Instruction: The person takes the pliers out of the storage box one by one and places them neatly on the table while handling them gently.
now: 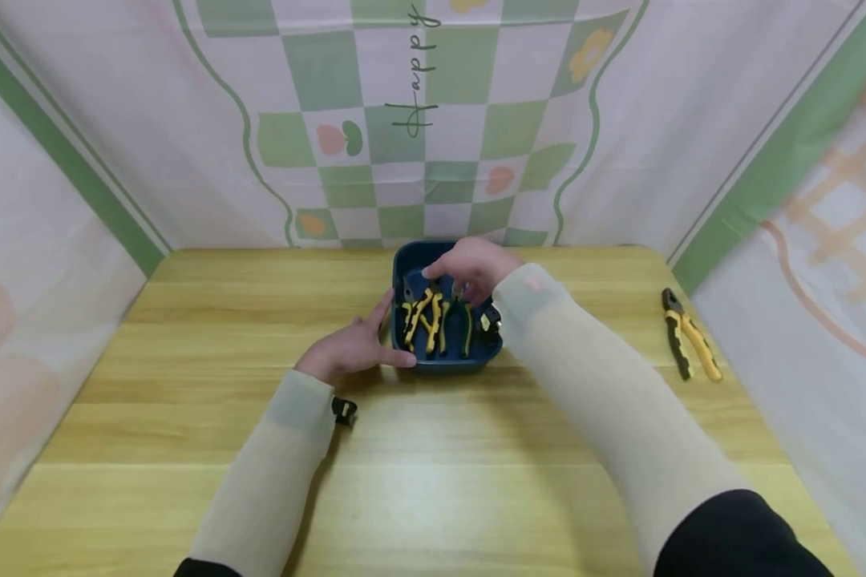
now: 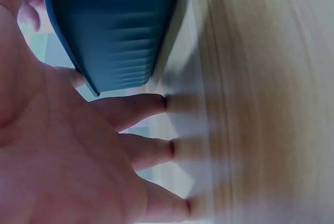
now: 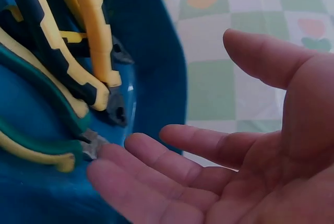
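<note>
A dark blue plastic bin (image 1: 451,368) stands on the table and holds several pliers. My left hand (image 1: 350,346) is at its left side, thumb against the front rim. In the left wrist view, the left fingers (image 2: 133,110) are spread and straight beside the bin's wall (image 2: 112,41). Over the bin reaches my right hand (image 1: 476,264). In the right wrist view, its straight fingertips (image 3: 112,158) are by the metal head of green-handled pliers (image 3: 49,91), with nothing gripped; contact is unclear. Yellow-and-black pliers (image 3: 94,25) lie beside them in the bin.
Another pair of yellow-and-black pliers (image 1: 702,349) lies near the right edge of the wooden table (image 1: 433,481). A patterned cloth (image 1: 390,184) hangs right behind the bin. A small black device (image 1: 344,410) sits at my left wrist.
</note>
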Tool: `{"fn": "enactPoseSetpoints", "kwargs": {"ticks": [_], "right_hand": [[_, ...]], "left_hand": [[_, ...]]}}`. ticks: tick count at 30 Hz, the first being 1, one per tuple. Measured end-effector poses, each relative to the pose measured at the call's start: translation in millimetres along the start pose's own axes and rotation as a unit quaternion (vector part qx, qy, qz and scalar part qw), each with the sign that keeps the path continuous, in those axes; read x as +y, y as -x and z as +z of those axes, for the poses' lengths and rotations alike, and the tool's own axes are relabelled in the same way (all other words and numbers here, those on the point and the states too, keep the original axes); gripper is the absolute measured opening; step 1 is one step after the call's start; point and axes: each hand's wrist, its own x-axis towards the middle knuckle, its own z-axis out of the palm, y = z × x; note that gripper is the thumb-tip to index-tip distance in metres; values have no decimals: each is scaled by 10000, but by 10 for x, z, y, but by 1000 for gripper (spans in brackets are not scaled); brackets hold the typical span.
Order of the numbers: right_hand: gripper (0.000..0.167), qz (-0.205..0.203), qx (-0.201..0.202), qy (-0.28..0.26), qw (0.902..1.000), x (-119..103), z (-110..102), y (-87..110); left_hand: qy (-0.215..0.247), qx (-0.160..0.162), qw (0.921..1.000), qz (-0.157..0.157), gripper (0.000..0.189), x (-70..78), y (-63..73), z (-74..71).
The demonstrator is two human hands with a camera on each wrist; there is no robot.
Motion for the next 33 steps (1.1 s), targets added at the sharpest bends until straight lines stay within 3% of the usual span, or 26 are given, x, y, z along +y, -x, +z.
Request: {"fn": "enactPoseSetpoints", "kwargs": {"ticks": [4, 16, 22, 29, 33], "right_hand": [[74, 173, 81, 9, 9998, -9, 53, -71], [66, 136, 316, 426, 9985, -75, 284, -218], [63, 94, 440, 986, 9941, -76, 327, -258], [62, 85, 303, 1340, 9905, -111, 370, -242], [58, 112, 347, 1814, 9827, -153, 400, -216]], "left_hand": [[-30, -7, 10000, -2, 118, 5, 3, 2], [-108, 50, 9999, 74, 118, 4, 2, -4], [-18, 6, 10000, 18, 118, 10, 1, -10], [36, -55, 10000, -1, 119, 4, -1, -18], [115, -55, 9999, 31, 119, -5, 3, -11]]}}
